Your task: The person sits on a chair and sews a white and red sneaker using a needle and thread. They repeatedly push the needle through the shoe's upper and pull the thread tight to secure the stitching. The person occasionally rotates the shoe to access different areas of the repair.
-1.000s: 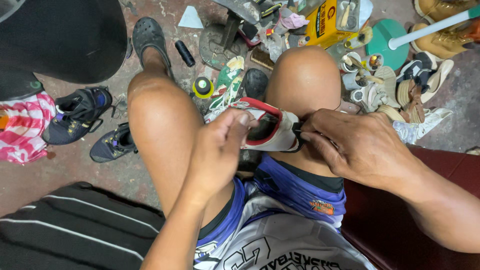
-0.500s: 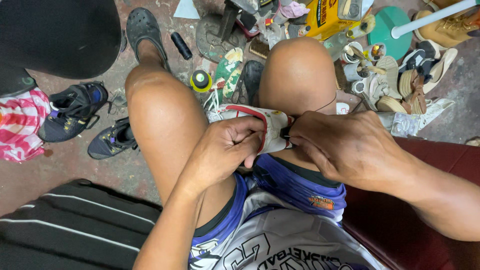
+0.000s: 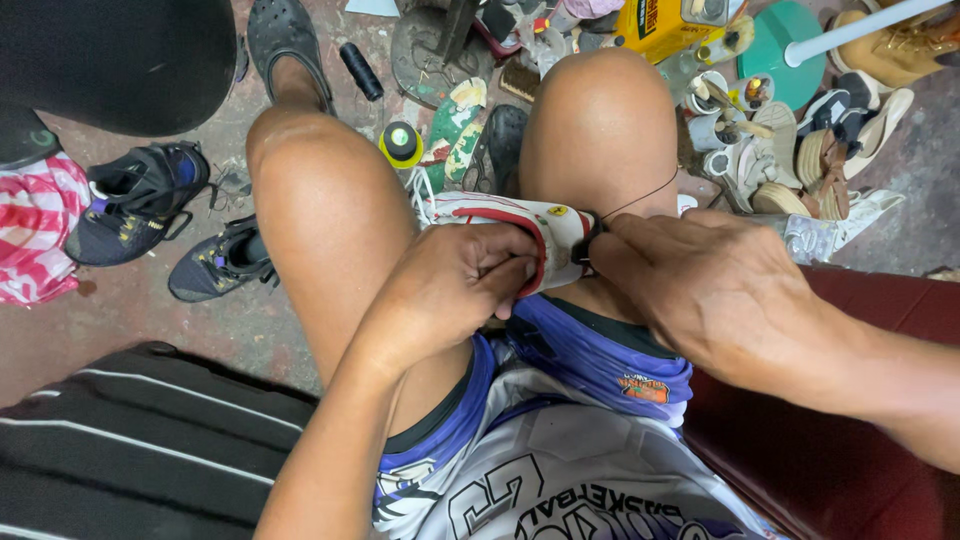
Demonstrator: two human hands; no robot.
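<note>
A white shoe with red trim (image 3: 520, 232) lies across my lap between my bare knees. My left hand (image 3: 450, 290) grips it from below, thumb and fingers wrapped over its red edge. My right hand (image 3: 700, 285) pinches at the shoe's heel end, where a thin dark thread (image 3: 640, 198) runs up over my right knee. Whatever tool the right fingers hold is hidden by them.
On the floor beyond my knees lie a spool of black thread (image 3: 401, 142), a black cylinder (image 3: 361, 71), a yellow can (image 3: 665, 25), soles and sandals (image 3: 800, 150). A pair of black sneakers (image 3: 150, 215) sits at the left, near a striped pink cloth (image 3: 35, 235).
The shoe has been turned in my lap so its opening no longer faces up. My right hand stays at the heel end, and a taut thread now shows over the knee.
</note>
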